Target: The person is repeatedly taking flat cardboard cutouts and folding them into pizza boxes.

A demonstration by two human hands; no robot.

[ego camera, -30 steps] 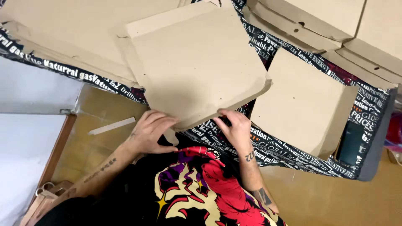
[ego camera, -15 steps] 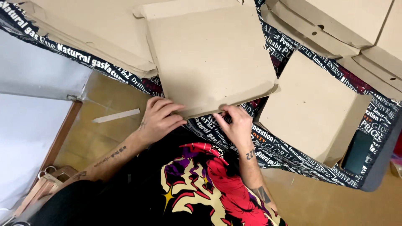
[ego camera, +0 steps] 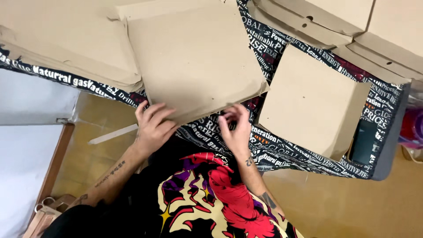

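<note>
1. The flat brown cardboard box lies on the table with the black cloth covered in white letters. It sits squarer to the person now than it did a moment ago, when it was turned more.
2. The left hand has slid a little and now lies flat on the near left corner of the box, fingers spread and pressing down.
3. The right hand held the near edge a moment ago. Now it has let go. Its fingers are curled and loose, just beside the near right corner, and it holds nothing.
4. So the box looks like it is being pressed and fixed along its near edge, one hand holding and one hand free to pinch again.
5. The near edge of the box hangs close to the table's edge, right by the person's bright red and yellow shirt.
6. On the left, a pile of unfolded brown cardboard sheets touches the box.
7. On the right, a smaller closed brown box lies near, with a thin strip of cloth between.
8. More brown boxes fill the far right side.
9. There is only a little room to slide the box, mostly toward the person.
</note>
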